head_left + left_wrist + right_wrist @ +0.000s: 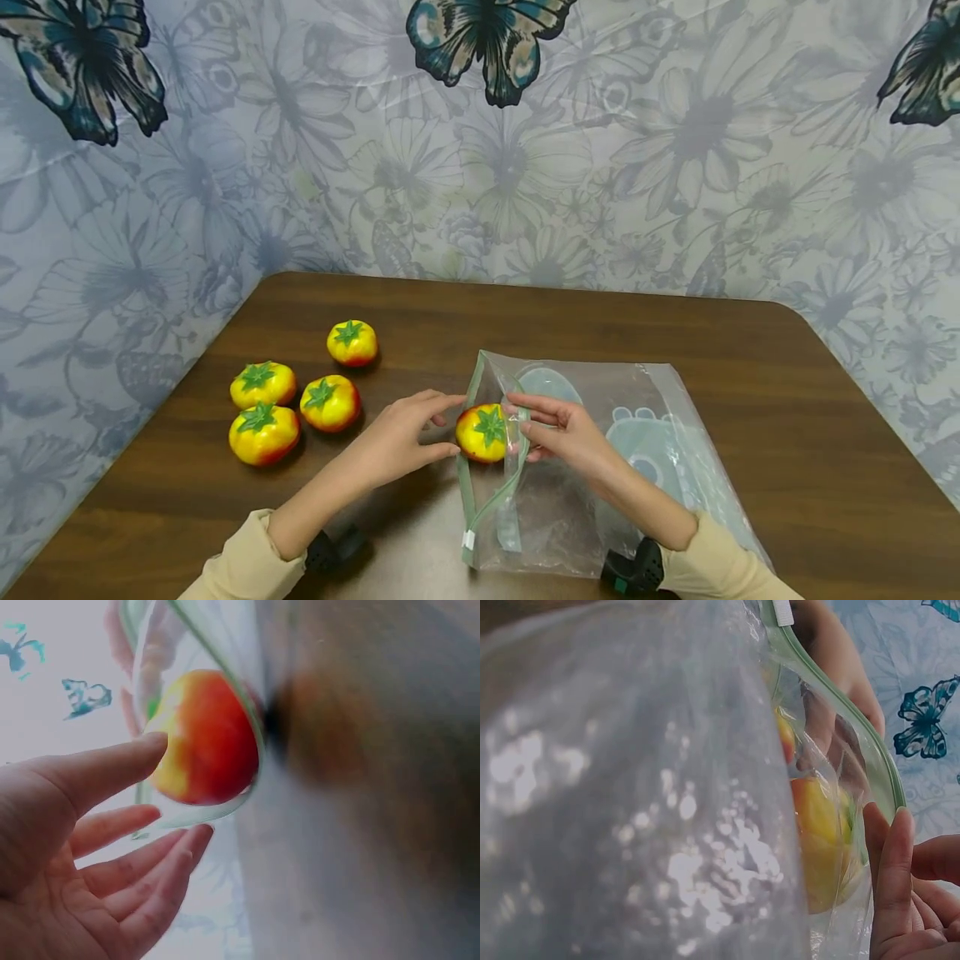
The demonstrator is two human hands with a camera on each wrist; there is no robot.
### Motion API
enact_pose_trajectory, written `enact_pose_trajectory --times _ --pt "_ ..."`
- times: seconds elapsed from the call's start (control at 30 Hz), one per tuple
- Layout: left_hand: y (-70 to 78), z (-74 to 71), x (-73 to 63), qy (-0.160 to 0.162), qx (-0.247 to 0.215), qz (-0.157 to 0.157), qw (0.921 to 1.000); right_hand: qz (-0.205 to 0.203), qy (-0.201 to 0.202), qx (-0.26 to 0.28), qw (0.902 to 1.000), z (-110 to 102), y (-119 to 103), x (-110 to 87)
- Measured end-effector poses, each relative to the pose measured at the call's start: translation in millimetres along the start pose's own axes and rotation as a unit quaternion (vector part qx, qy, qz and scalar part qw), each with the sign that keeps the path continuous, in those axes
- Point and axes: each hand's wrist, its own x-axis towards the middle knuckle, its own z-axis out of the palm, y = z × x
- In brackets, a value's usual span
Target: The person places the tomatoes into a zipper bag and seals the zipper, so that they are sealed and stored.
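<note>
A clear zip bag (558, 525) with a green-edged mouth lies on the table, its opening facing left and spread apart. Inside the mouth sits a yellow-red toy fruit (481, 433) with green star-shaped leaves. My right hand (566, 433) pinches the bag's green rim between thumb and fingers, beside the fruit. Just left of the opening is my left hand (408, 437), thumb and fingers spread apart. In the left wrist view its thumb tip overlaps the fruit (214, 742), and the other fingers reach under the bag's edge.
Several similar toy fruits stand on the left of the brown table (600, 321): one at the back (352, 342), others grouped nearer, including a front one (264, 434). A white slider (468, 540) sits at the bag's lower corner. A patterned cloth wall (525, 192) rises behind.
</note>
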Motion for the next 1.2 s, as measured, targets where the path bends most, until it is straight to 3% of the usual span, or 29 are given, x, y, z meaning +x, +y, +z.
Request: enact_pose_trajectory --times 0.17,0.8,0.93,1.2 --pt "-2.8 9.5 6.5 0.001 -0.029 0.008 0.9995 0.000 -0.001 0.001 1.0000 0 0 0.6" --pt "1.1 25.6 22.9 0.024 -0.007 -0.003 0.9997 -0.005 -0.001 0.000 1.0000 -5 0 2.4" --pt "2.6 30.8 28.5 0.025 -0.031 -0.001 0.9992 -0.009 -0.012 0.006 0.9999 -5 -1 2.4" --pt "-0.6 38.2 37.8 0.025 -0.121 -0.004 0.9923 -0.011 -0.027 0.012 0.9995 -4 -1 2.8"
